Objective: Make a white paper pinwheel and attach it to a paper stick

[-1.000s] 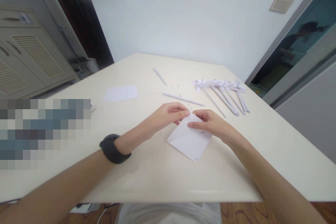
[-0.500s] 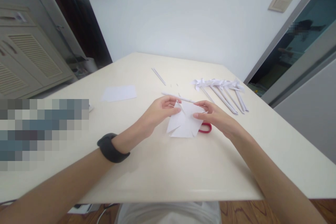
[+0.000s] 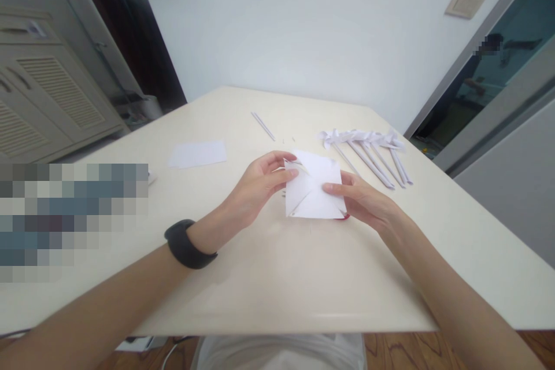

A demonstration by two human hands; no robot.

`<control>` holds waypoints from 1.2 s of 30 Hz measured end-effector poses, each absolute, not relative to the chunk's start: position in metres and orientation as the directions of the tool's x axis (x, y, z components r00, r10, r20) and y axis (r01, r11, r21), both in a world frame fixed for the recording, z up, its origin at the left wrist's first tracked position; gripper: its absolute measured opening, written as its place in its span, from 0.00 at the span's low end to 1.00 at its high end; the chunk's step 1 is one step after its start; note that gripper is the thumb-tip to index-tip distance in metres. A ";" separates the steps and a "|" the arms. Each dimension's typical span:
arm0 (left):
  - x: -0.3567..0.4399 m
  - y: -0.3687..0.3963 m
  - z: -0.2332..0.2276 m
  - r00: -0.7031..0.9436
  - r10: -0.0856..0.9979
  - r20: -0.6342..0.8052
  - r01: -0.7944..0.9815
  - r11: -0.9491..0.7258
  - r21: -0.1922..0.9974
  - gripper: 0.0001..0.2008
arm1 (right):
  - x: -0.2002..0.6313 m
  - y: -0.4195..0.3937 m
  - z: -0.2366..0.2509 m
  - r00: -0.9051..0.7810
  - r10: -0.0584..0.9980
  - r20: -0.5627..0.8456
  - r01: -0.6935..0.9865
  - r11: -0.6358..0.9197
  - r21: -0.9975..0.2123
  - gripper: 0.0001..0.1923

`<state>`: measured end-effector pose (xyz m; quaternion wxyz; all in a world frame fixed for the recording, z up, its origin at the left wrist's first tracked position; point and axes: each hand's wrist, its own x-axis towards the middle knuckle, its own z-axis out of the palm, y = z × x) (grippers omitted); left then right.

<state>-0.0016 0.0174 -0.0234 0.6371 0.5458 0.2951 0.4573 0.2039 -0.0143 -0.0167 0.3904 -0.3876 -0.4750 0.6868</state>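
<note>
A white paper square (image 3: 313,188) with diagonal cuts is lifted off the cream table (image 3: 269,266) at mid-table, facing me. My left hand (image 3: 259,185) pinches its upper left corner, a black band on that wrist. My right hand (image 3: 362,199) holds the square's right edge, thumb on the front. A sliver of a red thing (image 3: 347,217) shows under the paper's lower right corner; most of it is hidden.
Several finished white paper pinwheels on sticks (image 3: 368,147) lie at the back right. A flat paper sheet (image 3: 198,154) lies at the left, and thin paper strips (image 3: 263,125) near the far edge. A cabinet (image 3: 47,92) stands left of the table.
The paper square was flat on the table under both hands; it has been raised and turned upright toward me, now covering the red thing seen half a second ago.
</note>
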 end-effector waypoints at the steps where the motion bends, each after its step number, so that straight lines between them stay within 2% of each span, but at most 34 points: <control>1: -0.001 0.017 -0.024 0.412 0.903 0.125 -0.248 -0.021 0.969 0.11 | 0.204 -0.014 -0.017 -0.389 0.907 -0.163 -0.169 -0.244 -0.955 0.22; 8: -0.001 0.017 -0.024 0.529 0.843 0.094 -0.098 -0.049 0.994 0.20 | 0.206 -0.016 -0.016 -0.313 0.943 -0.116 -0.028 -0.132 -0.991 0.18; 12: -0.001 0.014 -0.018 0.593 0.805 0.026 0.006 -0.037 0.999 0.23 | 0.206 -0.017 -0.014 -0.235 0.968 -0.091 0.185 -0.047 -0.982 0.18; 15: -0.001 0.014 -0.017 0.586 0.810 -0.011 0.036 -0.013 0.999 0.21 | 0.203 -0.017 -0.014 -0.243 0.963 -0.115 0.301 -0.038 -0.953 0.19; 20: -0.003 0.016 -0.020 0.520 0.853 0.029 0.092 -0.090 0.992 0.15 | 0.199 -0.020 -0.018 -0.344 0.928 -0.142 0.349 -0.014 -0.937 0.19; 27: -0.003 0.017 -0.026 0.556 0.831 -0.030 0.122 -0.046 0.992 0.12 | 0.199 -0.022 -0.022 -0.429 0.885 -0.181 0.380 -0.005 -0.925 0.19; 36: -0.002 0.015 -0.023 0.548 0.836 -0.025 0.146 -0.067 0.987 0.09 | 0.199 -0.022 -0.022 -0.434 0.881 -0.190 0.425 0.014 -0.905 0.17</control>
